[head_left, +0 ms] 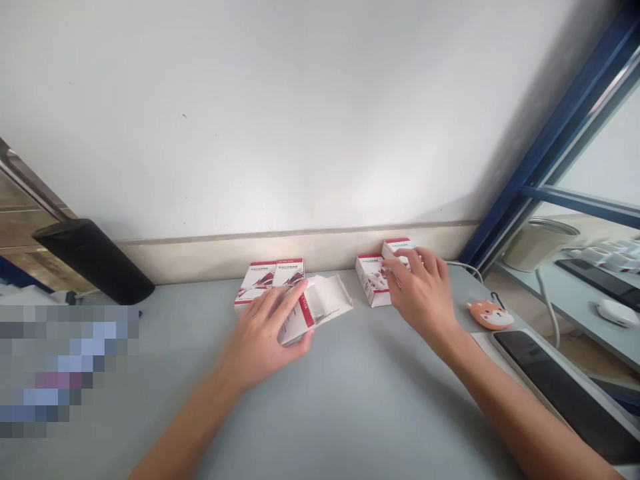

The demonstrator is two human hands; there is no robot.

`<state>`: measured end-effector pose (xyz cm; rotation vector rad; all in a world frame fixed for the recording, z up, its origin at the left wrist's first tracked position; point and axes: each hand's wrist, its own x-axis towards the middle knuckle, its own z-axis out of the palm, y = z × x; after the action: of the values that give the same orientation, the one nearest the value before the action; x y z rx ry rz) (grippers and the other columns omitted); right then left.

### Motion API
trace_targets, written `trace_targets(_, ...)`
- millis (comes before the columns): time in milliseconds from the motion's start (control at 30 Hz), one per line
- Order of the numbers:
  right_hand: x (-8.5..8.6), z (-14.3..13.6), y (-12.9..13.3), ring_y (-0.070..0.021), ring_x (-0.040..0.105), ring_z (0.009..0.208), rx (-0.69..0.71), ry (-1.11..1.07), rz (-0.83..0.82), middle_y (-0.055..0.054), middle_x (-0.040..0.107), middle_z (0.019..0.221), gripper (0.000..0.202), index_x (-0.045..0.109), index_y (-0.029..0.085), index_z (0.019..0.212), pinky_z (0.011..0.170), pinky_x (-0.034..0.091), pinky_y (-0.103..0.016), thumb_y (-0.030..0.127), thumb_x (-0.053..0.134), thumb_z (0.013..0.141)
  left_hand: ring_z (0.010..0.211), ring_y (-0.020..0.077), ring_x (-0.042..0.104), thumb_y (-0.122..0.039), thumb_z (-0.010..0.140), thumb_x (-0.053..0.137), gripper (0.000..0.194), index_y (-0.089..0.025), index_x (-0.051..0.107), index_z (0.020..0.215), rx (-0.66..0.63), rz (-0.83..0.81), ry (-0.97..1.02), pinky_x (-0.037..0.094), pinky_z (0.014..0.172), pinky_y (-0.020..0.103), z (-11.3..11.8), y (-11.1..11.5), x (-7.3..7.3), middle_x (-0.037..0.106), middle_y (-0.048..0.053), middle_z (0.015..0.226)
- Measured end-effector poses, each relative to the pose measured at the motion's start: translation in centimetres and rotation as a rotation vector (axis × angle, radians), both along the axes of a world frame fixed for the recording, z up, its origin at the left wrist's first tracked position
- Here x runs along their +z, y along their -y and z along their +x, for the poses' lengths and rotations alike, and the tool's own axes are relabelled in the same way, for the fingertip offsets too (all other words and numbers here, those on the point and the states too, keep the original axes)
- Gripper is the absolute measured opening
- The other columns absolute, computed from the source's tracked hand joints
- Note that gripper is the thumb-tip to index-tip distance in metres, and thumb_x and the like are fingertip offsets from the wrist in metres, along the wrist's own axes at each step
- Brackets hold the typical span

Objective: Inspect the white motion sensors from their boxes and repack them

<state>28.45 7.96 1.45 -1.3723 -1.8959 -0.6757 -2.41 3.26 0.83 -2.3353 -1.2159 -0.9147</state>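
Note:
My left hand is closed around a small red-and-white cardboard box, its thumb along the near side and its fingers over the top. The box's white end flap stands open toward the right. Just behind that hand, two similar printed boxes lie side by side. Over at the right, my right hand has its fingers bent down at another pair of boxes. The nearer of them, a printed box, shows beside the fingertips; the farther box is partly covered by the hand. What the right fingers grip is hidden.
A grey table meets a white wall at the back. A black cylinder leans at the left. On the right lie an orange animal-face pouch and a dark-screened phone, near a blue frame with a cable.

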Motion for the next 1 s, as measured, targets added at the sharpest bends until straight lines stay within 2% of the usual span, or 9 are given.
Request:
trace_targets(167,-1.9,0.9,-0.7,-0.0385,0.046,0.138,-0.136,0.198,-0.114,-0.009,0.070,0.138,0.038,0.078,0.022,0.115,0.113,0.035,-0.054,0.002,0.056,0.091,0.106,0.0240,0.072,-0.032,0.093,0.065,0.072,-0.031,0.038,0.160,0.037,-0.032,0.027,0.059,0.089,0.034,-0.2,-0.1,0.0,0.070,0.007,0.124)
trace_targets(400,-1.9,0.8,-0.8,-0.0380,0.045,0.141,-0.095,0.155,-0.108,-0.008,0.071,0.137,0.053,0.077,0.023,0.120,0.114,0.035,-0.057,-0.005,0.050,0.084,0.116,0.0261,0.069,-0.030,0.092,0.069,0.074,-0.030,0.040,0.160,-0.001,-0.003,0.044,0.058,0.093,0.035,-0.3,-0.2,-0.1,0.069,0.008,0.126)
trace_targets(500,-0.7,-0.1,0.1,-0.0351,0.055,0.127,0.056,-0.027,-0.002,-0.009,0.074,0.126,0.044,0.075,0.024,0.117,0.106,0.042,-0.053,-0.001,0.051,0.090,0.112,0.0260,0.069,-0.029,0.090,0.072,0.075,-0.029,0.042,0.158,-0.013,0.025,0.028,0.057,0.097,0.037,-0.1,0.0,-0.1,0.069,0.009,0.125)
trace_targets(567,0.2,-1.3,1.3,-0.0289,0.063,0.108,0.297,-0.149,0.017,-0.009,0.075,0.113,0.034,0.074,0.024,0.111,0.094,0.048,-0.045,0.003,0.054,0.094,0.111,0.0265,0.069,-0.028,0.088,0.073,0.075,-0.028,0.044,0.157,-0.020,0.036,0.000,0.056,0.100,0.038,0.2,0.2,-0.1,0.069,0.009,0.123)
trace_targets(633,1.0,-2.6,2.8,-0.0230,0.065,0.095,0.603,-0.229,-0.092,-0.007,0.074,0.107,0.031,0.073,0.024,0.111,0.085,0.051,-0.038,0.005,0.054,0.095,0.111,0.0270,0.069,-0.026,0.087,0.073,0.075,-0.027,0.045,0.156,-0.036,0.050,-0.025,0.055,0.101,0.040,0.5,0.4,0.0,0.069,0.009,0.122)
trace_targets(700,1.4,-3.8,4.2,-0.0192,0.067,0.089,0.812,-0.285,-0.296,-0.004,0.074,0.104,0.034,0.072,0.025,0.112,0.082,0.050,-0.034,0.003,0.053,0.094,0.112,0.0271,0.069,-0.023,0.086,0.073,0.073,-0.026,0.048,0.154,-0.063,0.081,-0.049,0.055,0.102,0.040,0.6,0.6,0.0,0.069,0.010,0.123)
trace_targets(767,1.3,-4.6,4.9,-0.0163,0.067,0.082,0.855,-0.330,-0.492,-0.001,0.076,0.098,0.036,0.073,0.026,0.111,0.081,0.049,-0.032,0.002,0.052,0.093,0.109,0.0263,0.070,-0.019,0.084,0.072,0.070,-0.026,0.052,0.151,-0.090,0.142,-0.075,0.055,0.101,0.039,0.6,0.6,0.2,0.069,0.010,0.121)
trace_targets(867,0.5,-5.0,4.9,-0.0145,0.066,0.076,0.818,-0.367,-0.680,0.001,0.077,0.097,0.035,0.073,0.027,0.115,0.077,0.048,-0.030,0.006,0.052,0.095,0.105,0.0265,0.071,-0.017,0.083,0.073,0.064,-0.025,0.058,0.145,-0.105,0.236,-0.131,0.056,0.098,0.040,0.4,0.7,0.4,0.070,0.010,0.117)
trace_targets(1000,-0.8,-4.9,4.1,-0.0151,0.065,0.073,0.778,-0.301,-0.702,0.001,0.077,0.097,0.026,0.067,0.028,0.124,0.071,0.046,-0.028,0.020,0.049,0.107,0.106,0.0300,0.071,-0.018,0.083,0.076,0.063,-0.025,0.059,0.143,-0.079,0.280,-0.185,0.056,0.095,0.044,0.3,0.8,0.9,0.069,0.013,0.119)
